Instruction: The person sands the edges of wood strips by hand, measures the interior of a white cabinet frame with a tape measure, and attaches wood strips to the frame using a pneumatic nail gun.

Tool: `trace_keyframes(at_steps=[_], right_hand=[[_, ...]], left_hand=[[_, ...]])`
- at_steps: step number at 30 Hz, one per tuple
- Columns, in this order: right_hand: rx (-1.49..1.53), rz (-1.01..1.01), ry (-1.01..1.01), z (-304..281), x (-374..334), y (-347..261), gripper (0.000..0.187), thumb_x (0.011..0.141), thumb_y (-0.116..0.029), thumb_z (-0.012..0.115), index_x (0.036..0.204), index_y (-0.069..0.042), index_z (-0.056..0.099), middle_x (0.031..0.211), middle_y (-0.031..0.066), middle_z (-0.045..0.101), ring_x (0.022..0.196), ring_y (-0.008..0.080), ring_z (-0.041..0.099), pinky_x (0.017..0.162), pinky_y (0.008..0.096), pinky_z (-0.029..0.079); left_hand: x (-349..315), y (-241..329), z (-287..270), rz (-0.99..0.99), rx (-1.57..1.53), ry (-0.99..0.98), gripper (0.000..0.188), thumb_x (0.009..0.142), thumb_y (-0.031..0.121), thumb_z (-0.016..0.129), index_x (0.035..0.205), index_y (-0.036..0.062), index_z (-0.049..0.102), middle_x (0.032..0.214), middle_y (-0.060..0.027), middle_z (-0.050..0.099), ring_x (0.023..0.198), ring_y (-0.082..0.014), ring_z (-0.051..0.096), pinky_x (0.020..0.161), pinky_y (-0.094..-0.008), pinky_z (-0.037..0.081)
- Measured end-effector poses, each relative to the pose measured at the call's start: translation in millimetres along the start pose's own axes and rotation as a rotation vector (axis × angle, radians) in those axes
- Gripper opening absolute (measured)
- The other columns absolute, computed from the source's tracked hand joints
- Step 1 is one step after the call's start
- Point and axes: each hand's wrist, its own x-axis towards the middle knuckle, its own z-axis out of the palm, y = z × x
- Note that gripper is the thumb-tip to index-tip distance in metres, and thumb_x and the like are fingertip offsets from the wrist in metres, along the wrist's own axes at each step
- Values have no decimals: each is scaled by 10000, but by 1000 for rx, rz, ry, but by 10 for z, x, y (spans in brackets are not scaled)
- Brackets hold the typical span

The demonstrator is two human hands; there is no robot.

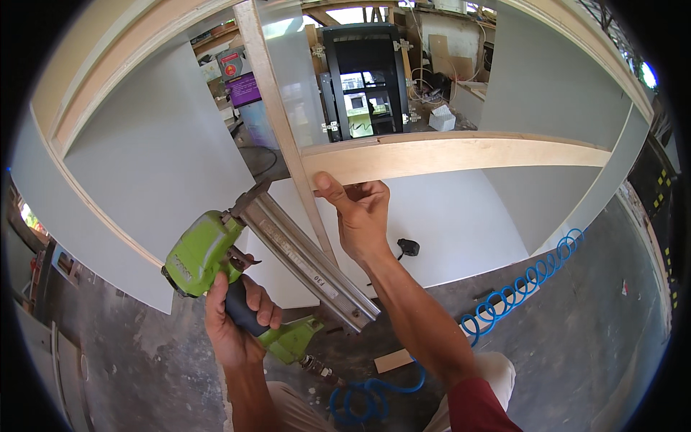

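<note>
My left hand (pixel 241 309) is wrapped round the dark grip of a green nail gun (pixel 205 248). The gun's long metal magazine slants down to the right, and its nose is close to the upright divider (pixel 277 108) of a cabinet frame. With thumb in front and fingers curled beneath, my right hand (pixel 360 216) grips the left end of a pale wooden rail (pixel 461 157), where it meets the divider. The rail spans from the divider to the right side panel (pixel 619 173). A blue coiled air hose (pixel 497 309) runs to the fitting under the gun's handle.
A white panel (pixel 446 223) lies behind the rail, with a small black object (pixel 409 248) on it. A loose wood strip (pixel 394 360) rests on the concrete floor (pixel 144 360). Beyond the frame stand a black glazed door (pixel 366 86), a purple box (pixel 243 90) and a white box (pixel 442 119).
</note>
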Motion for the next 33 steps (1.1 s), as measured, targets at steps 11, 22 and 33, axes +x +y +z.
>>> trace_keyframes(at_steps=[11, 22, 33], right_hand=[[-3, -19, -13, -62, -11, 36, 219, 871, -92, 802, 1047, -24, 692, 967, 66, 735, 884, 151, 699, 829, 340, 568], [-9, -29, -17, -43, -8, 27, 215, 868, -103, 807, 1031, -21, 694, 975, 65, 733, 885, 149, 699, 827, 339, 575], [-25, -33, -24, -60, 4, 32, 206, 875, -110, 800, 1031, -20, 699, 971, 79, 736, 884, 158, 705, 836, 347, 581]], left_hand=[[-2, 15, -41, 32, -49, -37, 379, 1079, 340, 419, 1225, -3, 489, 673, -26, 479, 495, -112, 481, 409, -277, 447], [-43, 20, -20, 17, -49, -18, 382, 1079, 327, 417, 1237, -14, 489, 683, -30, 489, 505, -115, 486, 419, -279, 448], [-62, 31, 4, 9, -59, -16, 385, 1075, 322, 430, 1245, -20, 482, 680, -28, 483, 501, -110, 473, 416, -277, 431]])
